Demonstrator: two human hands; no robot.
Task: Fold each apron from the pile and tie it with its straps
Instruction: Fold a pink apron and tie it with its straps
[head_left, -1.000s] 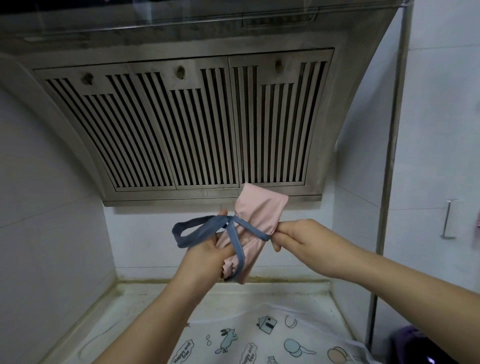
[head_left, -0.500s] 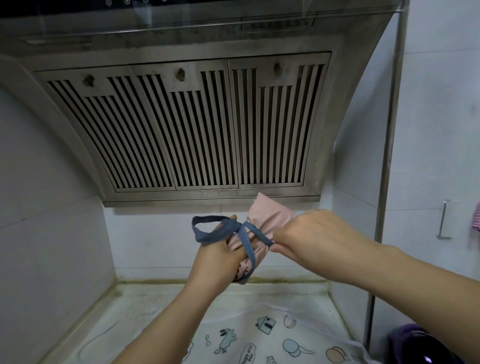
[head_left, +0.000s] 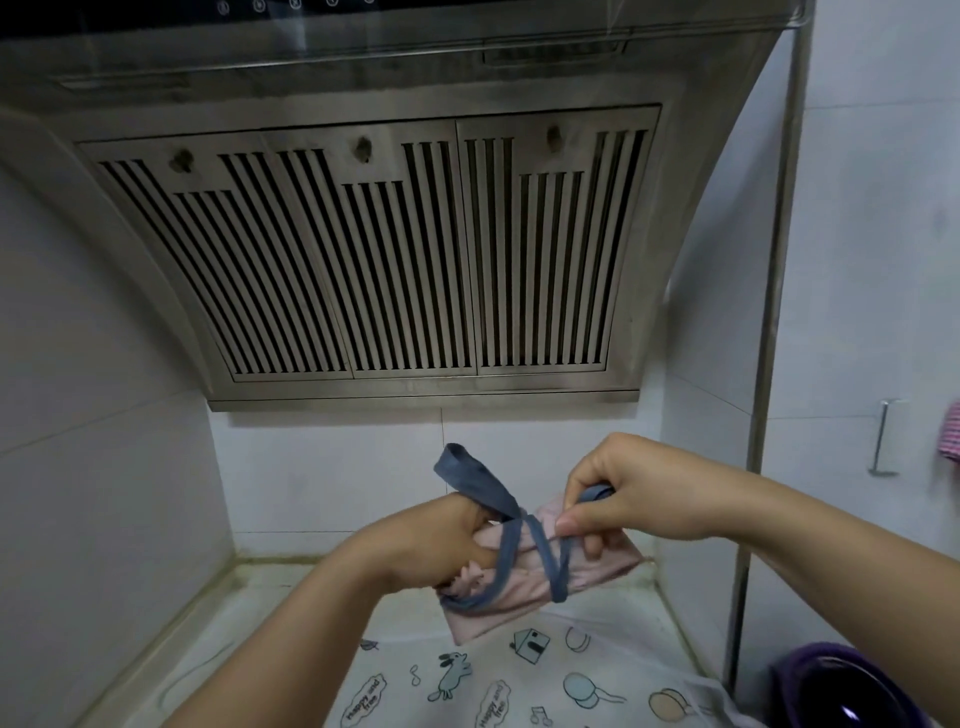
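A pink apron (head_left: 524, 597), folded into a small bundle, is held in the air above the counter, lying roughly level. Blue straps (head_left: 519, 530) cross over it and wrap round it. My left hand (head_left: 431, 545) grips the bundle's left end, and a strap loop stands up above its thumb. My right hand (head_left: 634, 493) pinches a strap end at the bundle's upper right. The bundle's far side is hidden behind my hands.
A steel range hood (head_left: 374, 249) hangs close above and ahead. White tiled walls close in the left and back. A cloth printed with cartoon figures (head_left: 498, 686) lies on the counter below. A metal pole (head_left: 769, 332) stands at right, a dark purple bowl (head_left: 841, 691) at bottom right.
The bundle has turned from upright to roughly level and dropped lower. My right hand has come over the top with the strap, and the strap loop has shifted right.
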